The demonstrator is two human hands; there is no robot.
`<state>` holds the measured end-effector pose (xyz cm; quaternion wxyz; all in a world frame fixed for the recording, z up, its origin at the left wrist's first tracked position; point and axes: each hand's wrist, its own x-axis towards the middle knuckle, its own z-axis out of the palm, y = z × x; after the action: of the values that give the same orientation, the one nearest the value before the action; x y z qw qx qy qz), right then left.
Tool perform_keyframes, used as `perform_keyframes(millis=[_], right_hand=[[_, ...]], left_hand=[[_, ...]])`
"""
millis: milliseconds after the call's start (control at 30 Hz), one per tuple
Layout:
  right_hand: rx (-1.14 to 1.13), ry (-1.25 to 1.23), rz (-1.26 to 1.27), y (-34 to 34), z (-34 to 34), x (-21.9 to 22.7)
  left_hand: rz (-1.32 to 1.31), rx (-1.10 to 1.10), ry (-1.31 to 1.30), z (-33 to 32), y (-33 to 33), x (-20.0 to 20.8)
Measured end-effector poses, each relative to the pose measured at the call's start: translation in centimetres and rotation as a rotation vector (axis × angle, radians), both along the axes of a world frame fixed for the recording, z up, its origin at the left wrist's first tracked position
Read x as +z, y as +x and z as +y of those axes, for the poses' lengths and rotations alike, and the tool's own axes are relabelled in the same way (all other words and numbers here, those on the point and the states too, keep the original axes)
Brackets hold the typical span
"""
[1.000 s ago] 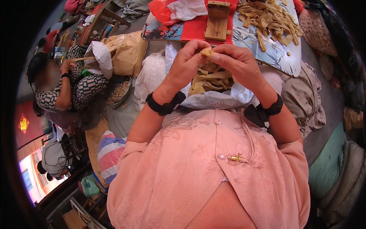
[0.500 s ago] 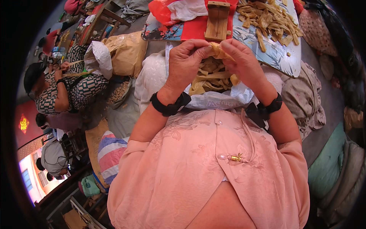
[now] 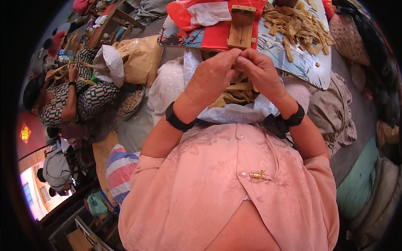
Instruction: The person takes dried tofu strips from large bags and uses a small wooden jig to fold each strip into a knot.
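Above my lap, my left hand (image 3: pixel 211 77) and my right hand (image 3: pixel 263 72) meet with fingertips pinched together. Half a second ago a tan, leathery strip showed between them; now the fingers hide it. Right below them, several similar tan strips (image 3: pixel 240 92) fill a white plastic bag (image 3: pixel 232 113) on my lap. Beyond my fingertips, a small wooden block-like tool (image 3: pixel 241 28) with metal bits stands on a red cloth (image 3: pixel 214 37). To its right, a heap of tan strips (image 3: pixel 296 26) lies on the tabletop.
The patterned table (image 3: pixel 307 69) has its near edge just past my hands. At left sit a brown paper sack (image 3: pixel 140 58) and a person (image 3: pixel 63 98) handling long strips. A striped bag (image 3: pixel 121 169) stands by my left side, and filled sacks (image 3: pixel 358 184) line the right.
My hands have drawn together, the left turning over so its back faces up, and the strip between them has gone out of sight. The person at left has raised a hand with strips.
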<state>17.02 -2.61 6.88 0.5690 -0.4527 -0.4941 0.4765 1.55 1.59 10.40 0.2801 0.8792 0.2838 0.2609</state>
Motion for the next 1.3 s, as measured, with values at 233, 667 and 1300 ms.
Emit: perform_keyframes(millis=[233, 667, 1300], right_hand=[[0.076, -0.173, -0.222, 0.8, -1.0, 0.1], [-0.077, -0.158, -0.222, 2.4, 2.1, 1.6], [-0.374, -0.107, -0.78, 5.4, 6.6, -2.3]], left_hand=[[0.151, 0.018, 0.255, 0.9, -0.2, -1.6], [-0.111, -0.011, 0.025, 6.8, 0.5, -4.2], [0.019, 0.316, -0.32, 10.1, 2.0, -5.4]])
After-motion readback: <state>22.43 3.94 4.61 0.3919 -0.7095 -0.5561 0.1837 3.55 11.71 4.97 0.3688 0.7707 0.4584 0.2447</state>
